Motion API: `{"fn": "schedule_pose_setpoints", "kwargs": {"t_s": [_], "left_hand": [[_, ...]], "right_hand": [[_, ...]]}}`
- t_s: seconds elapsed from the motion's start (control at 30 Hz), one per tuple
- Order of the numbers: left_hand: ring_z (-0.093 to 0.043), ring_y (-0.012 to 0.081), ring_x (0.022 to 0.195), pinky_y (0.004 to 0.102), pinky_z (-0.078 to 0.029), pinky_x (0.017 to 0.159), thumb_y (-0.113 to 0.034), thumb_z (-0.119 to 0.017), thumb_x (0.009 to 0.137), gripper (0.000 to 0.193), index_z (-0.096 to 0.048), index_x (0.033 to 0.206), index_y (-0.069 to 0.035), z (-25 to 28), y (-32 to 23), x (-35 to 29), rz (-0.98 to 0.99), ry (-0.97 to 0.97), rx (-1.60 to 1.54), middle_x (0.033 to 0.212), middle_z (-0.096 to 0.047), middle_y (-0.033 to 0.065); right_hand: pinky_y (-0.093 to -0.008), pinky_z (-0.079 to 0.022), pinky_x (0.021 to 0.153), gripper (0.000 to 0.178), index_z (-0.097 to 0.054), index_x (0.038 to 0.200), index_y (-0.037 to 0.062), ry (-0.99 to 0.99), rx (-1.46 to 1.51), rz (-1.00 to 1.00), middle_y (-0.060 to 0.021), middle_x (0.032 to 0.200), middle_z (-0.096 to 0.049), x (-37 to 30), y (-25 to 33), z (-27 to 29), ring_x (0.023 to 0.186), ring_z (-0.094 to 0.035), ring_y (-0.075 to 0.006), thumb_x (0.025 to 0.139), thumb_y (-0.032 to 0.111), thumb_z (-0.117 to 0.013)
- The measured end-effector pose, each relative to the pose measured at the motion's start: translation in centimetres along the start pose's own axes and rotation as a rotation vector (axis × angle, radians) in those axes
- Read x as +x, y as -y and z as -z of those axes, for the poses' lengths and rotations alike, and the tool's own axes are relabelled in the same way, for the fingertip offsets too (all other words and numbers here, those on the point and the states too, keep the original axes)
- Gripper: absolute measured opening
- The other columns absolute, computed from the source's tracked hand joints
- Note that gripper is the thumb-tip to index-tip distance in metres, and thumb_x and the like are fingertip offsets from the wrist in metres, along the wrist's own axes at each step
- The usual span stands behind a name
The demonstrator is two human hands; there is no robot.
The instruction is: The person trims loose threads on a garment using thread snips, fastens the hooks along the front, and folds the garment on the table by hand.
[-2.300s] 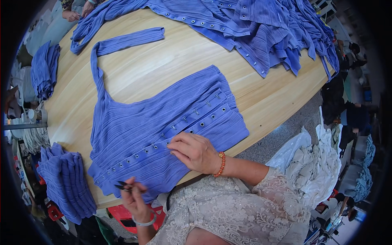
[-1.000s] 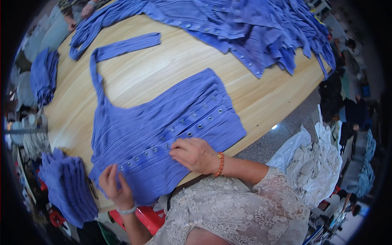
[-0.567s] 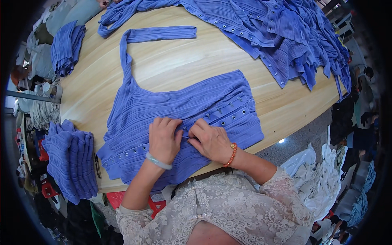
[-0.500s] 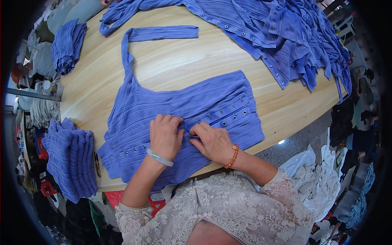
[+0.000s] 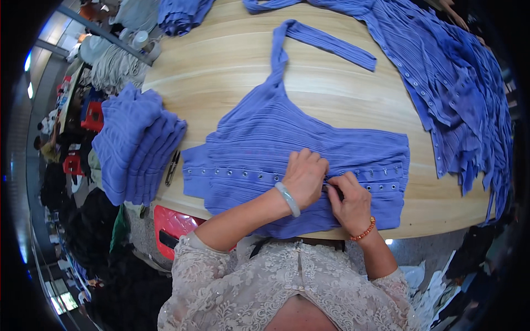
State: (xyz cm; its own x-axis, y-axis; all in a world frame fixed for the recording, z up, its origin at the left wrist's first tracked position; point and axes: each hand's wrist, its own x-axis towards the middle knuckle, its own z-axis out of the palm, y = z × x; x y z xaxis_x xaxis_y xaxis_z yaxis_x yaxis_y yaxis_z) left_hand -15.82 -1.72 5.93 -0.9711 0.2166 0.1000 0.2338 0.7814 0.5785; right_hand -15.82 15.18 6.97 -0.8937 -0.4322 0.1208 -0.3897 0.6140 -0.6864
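Observation:
A blue-violet ribbed knit top (image 5: pixel 265 132) lies flat on the table, one long sleeve or strap bent away at the far side. Across it runs a front placket with metal eyelets on one edge and small hooks on the other. My left hand (image 5: pixel 305 172), with a pale bangle at its wrist, is closed on the placket near its middle. Close beside it, my right hand (image 5: pixel 351 201), wearing an orange bead bracelet, pinches the same placket. The fingertips hide the exact bit of fabric or fastener between them.
A folded stack of matching tops (image 5: pixel 135 146) sits at the table's left edge, with a dark pen-like tool (image 5: pixel 172 168) beside it. More blue garments (image 5: pixel 452 94) are heaped at the far right. Another folded bundle (image 5: pixel 182 14) lies far left. A red stool (image 5: pixel 171 229) stands below the table edge.
The view has swung left, shifting the scene rightward. My hands stay close together on the placket, where their fingers work at the fastening. Otherwise the top lies much as before.

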Motion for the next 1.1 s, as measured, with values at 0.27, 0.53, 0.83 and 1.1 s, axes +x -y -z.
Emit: {"fn": "schedule_pose_setpoints", "kwargs": {"t_s": [0.27,0.53,0.83,1.1], "left_hand": [[-0.052,0.0282,0.092,0.0398,-0.035,0.081,-0.005,-0.063,0.080,0.004,-0.064,0.083,-0.008,-0.4,0.4,0.0,0.114,0.097,-0.160,0.087,-0.062,0.0082],[-0.053,0.0283,0.093,0.0392,-0.035,0.081,-0.006,-0.063,0.081,0.003,-0.064,0.083,-0.008,0.2,0.9,0.5,0.142,0.148,-0.234,0.088,-0.063,0.0088],[-0.053,0.0293,0.093,0.0416,-0.036,0.080,-0.008,-0.062,0.081,0.003,-0.064,0.083,-0.009,-0.3,0.9,0.3,0.101,0.136,-0.241,0.087,-0.063,0.0085],[-0.053,0.0287,0.093,0.0423,-0.037,0.081,-0.005,-0.066,0.079,0.021,-0.065,0.100,-0.010,1.6,0.3,-1.0,0.026,-0.270,-0.016,0.092,-0.060,0.0083]], "right_hand": [[-0.0370,-0.048,0.059,0.010,-0.066,0.084,0.0047,0.020,0.034,-0.132,-0.0105,0.080,-0.062,0.4,-0.4,-0.1,0.066,-0.063,-0.0286,0.080,0.012,-0.072],[-0.0327,-0.047,0.056,0.014,-0.071,0.081,0.0002,0.158,0.173,-0.283,-0.0118,0.074,-0.067,2.2,-0.9,0.6,0.058,-0.061,-0.0228,0.078,0.013,-0.076],[-0.0390,-0.052,0.063,0.019,-0.073,0.080,0.0067,0.180,-0.015,-0.285,-0.0112,0.076,-0.070,1.8,-0.6,1.3,0.068,-0.067,-0.0293,0.078,0.026,-0.076],[-0.0438,-0.051,0.064,0.022,-0.067,0.088,0.0090,0.113,-0.162,-0.101,-0.0092,0.085,-0.063,-0.2,-1.1,2.6,0.074,-0.064,-0.0336,0.082,0.029,-0.073]]}}
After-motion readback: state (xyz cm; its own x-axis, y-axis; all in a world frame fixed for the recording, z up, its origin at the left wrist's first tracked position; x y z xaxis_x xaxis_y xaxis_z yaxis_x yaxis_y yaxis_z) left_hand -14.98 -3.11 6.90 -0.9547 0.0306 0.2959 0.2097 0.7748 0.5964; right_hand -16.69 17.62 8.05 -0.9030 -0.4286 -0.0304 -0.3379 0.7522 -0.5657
